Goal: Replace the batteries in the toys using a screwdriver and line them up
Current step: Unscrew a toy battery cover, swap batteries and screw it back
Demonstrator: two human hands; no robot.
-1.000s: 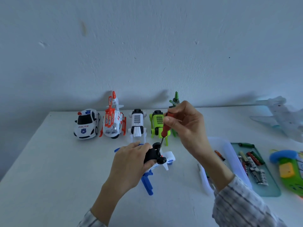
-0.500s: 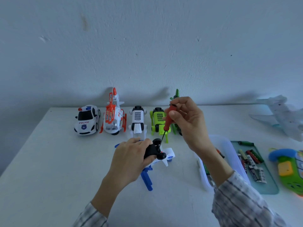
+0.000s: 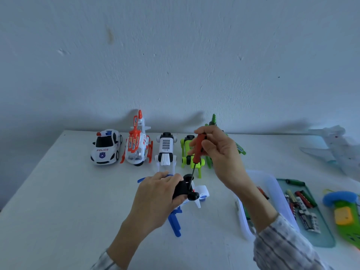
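Right now I see my left hand curled round the black belly of a blue-and-white toy helicopter lying on the white table, while my right hand, up and just beyond it, pinches the red handle of a screwdriver whose thin shaft slants down to the toy's underside. Beyond both hands a police car, an orange-and-white helicopter, a white robot dog and a green robot dog stand in a row by the wall. Right of my right wrist, loose batteries lie on a green tray.
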